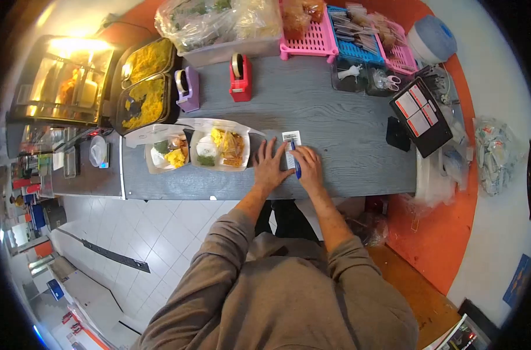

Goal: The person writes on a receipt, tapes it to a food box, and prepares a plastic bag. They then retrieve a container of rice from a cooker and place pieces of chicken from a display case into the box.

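Table [347,116]: used with bulkier goods at the back edge, probably to keep them within reach but off the working area.
Plastic bin [233,51]: set behind, heaped with bagged greens.
Black trays [173,58] [171,102]: placed side by side at back left, filled with yellow food; perhaps near the lit cabinet [73,81] for warmth, though hard to judge through glare and lens distortion.
Baskets [300,46] [366,52] [401,58]: lined up at back right, apparently to keep packets sorted.
Food boxes [171,170] [223,168]: left open beside each other, lids folded back, just left of the hands.
Tape dispensers [188,98] [240,90]: stood upright behind the boxes, likely for easy reach.
Left hand [269,166]: laid palm down, fingers spread, thumb toward the slip, seemingly to steady it.
Right hand [308,166]: resting over the slip's right side, fingers closed around the pen, as if for control.
Slip [289,137]: flat on the table, between the hands.
Pen [298,169]: held slanted.

Counts: 1 table, 1 bin, 1 cabinet, 2 trays, 3 baskets, 2 boxes, 2 dispensers, 2 hands, 1 slip, 1 pen.
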`<state>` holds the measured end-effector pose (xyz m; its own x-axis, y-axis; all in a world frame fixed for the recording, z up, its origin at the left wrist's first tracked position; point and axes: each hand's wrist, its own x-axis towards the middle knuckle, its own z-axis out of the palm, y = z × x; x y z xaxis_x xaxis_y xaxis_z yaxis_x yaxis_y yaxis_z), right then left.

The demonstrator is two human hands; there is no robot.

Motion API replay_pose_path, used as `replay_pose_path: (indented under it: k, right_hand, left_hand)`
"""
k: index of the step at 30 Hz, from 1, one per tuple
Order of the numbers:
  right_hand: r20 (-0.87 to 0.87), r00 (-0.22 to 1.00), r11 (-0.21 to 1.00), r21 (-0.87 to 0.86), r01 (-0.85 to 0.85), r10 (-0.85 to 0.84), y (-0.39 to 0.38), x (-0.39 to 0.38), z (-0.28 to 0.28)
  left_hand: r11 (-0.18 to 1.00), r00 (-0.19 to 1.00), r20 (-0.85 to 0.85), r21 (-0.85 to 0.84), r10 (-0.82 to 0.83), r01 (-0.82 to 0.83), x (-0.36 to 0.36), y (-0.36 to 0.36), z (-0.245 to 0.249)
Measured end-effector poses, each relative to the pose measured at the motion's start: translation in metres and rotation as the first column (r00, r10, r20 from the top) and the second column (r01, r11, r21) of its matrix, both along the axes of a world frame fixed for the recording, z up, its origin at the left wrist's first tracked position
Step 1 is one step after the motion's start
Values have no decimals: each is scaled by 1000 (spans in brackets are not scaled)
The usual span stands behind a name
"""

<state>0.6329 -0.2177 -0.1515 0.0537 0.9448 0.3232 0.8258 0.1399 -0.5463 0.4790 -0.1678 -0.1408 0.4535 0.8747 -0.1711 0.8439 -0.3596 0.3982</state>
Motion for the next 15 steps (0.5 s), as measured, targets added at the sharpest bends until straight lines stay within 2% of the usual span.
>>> replay_pose_path:
  k: [1, 3, 4, 6, 8, 9, 10, 12, 13, 15]
  right_hand:
    - [72, 997, 996, -77, -34, 40, 4, -1, 0]
    - [137, 990, 997, -76, -29, 39, 18, 3, 4]
    - [204, 978, 996, -91, -11, 30, 27, 9, 5]
    - [179, 983, 997, -62, -37, 48, 46, 25, 5]
    - [193, 977, 995, 27, 91, -95, 67, 32, 6]
    - [32, 999, 1000, 16, 18, -19, 80, 32, 21]
    - [34, 999, 999, 32, 11, -12, 93, 22, 46]
    - [-255, 943, 976, 75, -203, 216, 110, -18, 94]
    - [-247, 942, 973, 81, -216, 229, 117, -36, 100]
    - [-464, 803, 865, -137, -482, 374, 132, -67, 112]
  left_hand:
    - [999, 997, 71, 33, 20, -23, 0, -4, -6]
    - [991, 962, 269, 110, 38, -70, -5, -15, 1]
    - [989, 962, 270, 126, 46, -83, -14, -25, 5]
    - [990, 864, 491, 30, 106, -138, -37, -46, 10]
    - [931, 763, 582, 28, 282, -365, -77, -57, 2]
    - [814, 634, 619, -14, 463, -581, -96, -55, -5]
    - [647, 460, 646, -71, 609, -759, -115, -49, -14]
    - [566, 289, 696, -203, 658, -799, -157, -17, -28]
    - [558, 277, 703, -204, 656, -804, -164, -11, -38]
    - [616, 162, 754, -370, 636, -696, -176, 5, -61]
